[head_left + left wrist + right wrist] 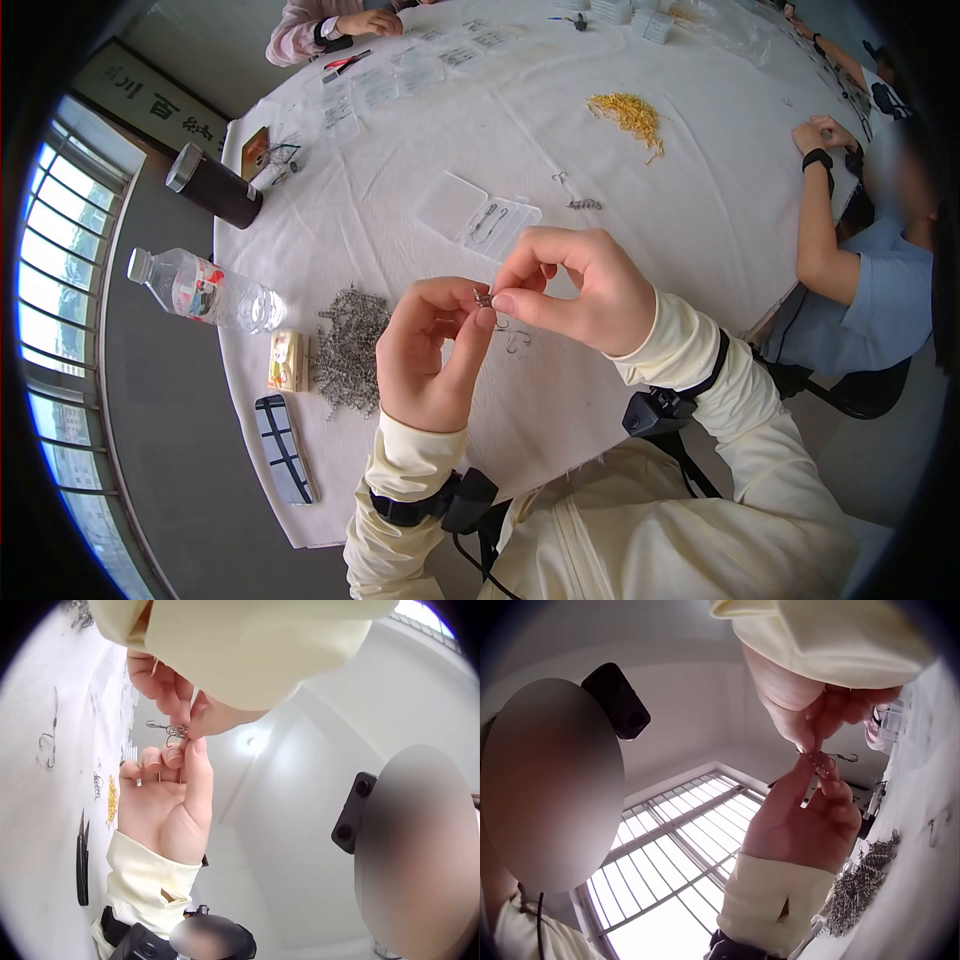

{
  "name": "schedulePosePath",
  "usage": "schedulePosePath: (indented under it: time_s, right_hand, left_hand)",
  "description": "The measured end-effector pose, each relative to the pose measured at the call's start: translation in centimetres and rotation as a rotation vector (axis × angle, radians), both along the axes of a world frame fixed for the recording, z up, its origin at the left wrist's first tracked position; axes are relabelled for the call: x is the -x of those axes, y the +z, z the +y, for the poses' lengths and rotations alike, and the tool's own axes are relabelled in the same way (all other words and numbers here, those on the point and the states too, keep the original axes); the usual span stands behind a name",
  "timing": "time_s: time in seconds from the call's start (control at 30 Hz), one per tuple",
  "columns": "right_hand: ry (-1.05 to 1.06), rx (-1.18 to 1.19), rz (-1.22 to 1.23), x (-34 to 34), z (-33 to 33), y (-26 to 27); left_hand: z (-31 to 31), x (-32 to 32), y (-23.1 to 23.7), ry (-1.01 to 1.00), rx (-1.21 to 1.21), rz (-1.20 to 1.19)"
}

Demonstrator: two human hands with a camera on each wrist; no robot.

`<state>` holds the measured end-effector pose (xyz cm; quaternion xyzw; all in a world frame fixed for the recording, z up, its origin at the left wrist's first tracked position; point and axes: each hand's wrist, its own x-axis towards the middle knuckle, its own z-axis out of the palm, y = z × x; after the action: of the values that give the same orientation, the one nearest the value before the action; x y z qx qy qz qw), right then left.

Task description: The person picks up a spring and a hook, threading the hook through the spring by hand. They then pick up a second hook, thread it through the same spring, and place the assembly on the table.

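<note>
Between the fingertips of both hands is a small bundle of metal hooks, pinched from the left by my left hand and from the right by my right hand. In the left wrist view the hooks show curved points beside the fingertips; in the right wrist view one hook sticks out sideways. A loose hook lies on the cloth below the hands. Beyond them stands an open clear box with several metal pieces inside. A grey pile of metal pieces lies left of my left hand.
At the left are a bottle, a dark flask, a small packet and a phone-like slab. A gold pile and small metal pieces lie farther off. Other people sit at the back and right.
</note>
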<state>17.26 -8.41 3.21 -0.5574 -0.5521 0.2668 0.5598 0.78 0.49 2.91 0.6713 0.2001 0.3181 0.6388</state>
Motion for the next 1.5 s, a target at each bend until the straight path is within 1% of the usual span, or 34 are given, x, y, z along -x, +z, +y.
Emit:
schedulePosePath:
  time_s: [0.03,0.17,0.23,0.27,0.33,0.47,0.53,0.63,0.83,0.87,1.0,1.17,1.37,1.5]
  right_hand:
    - [-0.010,-0.034,0.006,0.0,0.1,-0.2]
    - [0.005,-0.040,-0.028,-0.1,0.1,-0.1]
    - [0.037,-0.016,-0.046,-0.1,0.1,0.0]
    - [0.037,-0.016,-0.046,-0.1,0.1,0.0]
    - [0.068,-0.012,-0.015,-0.1,0.1,-0.1]
    - [0.064,-0.016,-0.017,-0.1,0.1,0.0]
    - [0.056,-0.007,-0.017,-0.2,0.0,0.1]
    - [0.047,-0.030,-0.038,-0.4,0.0,0.0]
    - [0.015,-0.078,-0.085,-0.7,-0.1,0.1]
    - [0.016,-0.077,-0.085,-0.8,-0.1,0.1]
    - [0.023,-0.079,-0.112,-0.7,-0.1,-0.1]
    - [0.014,-0.082,-0.129,-0.6,0.0,-0.3]
    - [0.020,-0.080,-0.151,-0.6,-0.2,-0.1]
    - [0.009,-0.129,-0.161,0.0,-0.3,0.1]
  left_hand:
    - [0.0,0.0,0.0,0.004,0.002,-0.006]
    - [0.0,0.1,0.5,-0.002,0.025,0.011]
    - [0.3,0.4,0.7,-0.050,0.096,0.049]
    - [0.5,0.5,0.6,-0.050,0.096,0.049]
    - [0.9,0.5,0.0,-0.101,0.194,0.018]
    - [1.3,0.7,-0.2,-0.123,0.289,0.035]
    - [1.4,0.6,-0.3,-0.148,0.386,-0.020]
    - [1.6,0.8,-0.4,-0.165,0.444,-0.033]
    - [2.2,1.0,0.2,-0.076,0.467,-0.084]
    - [2.3,1.1,0.2,-0.076,0.420,-0.041]
    - [2.5,1.2,0.0,-0.083,0.409,-0.040]
    - [2.6,1.2,-0.3,-0.085,0.387,-0.103]
    - [2.2,1.2,-0.1,-0.075,0.388,-0.080]
    - [1.8,1.2,0.2,-0.080,0.393,-0.094]
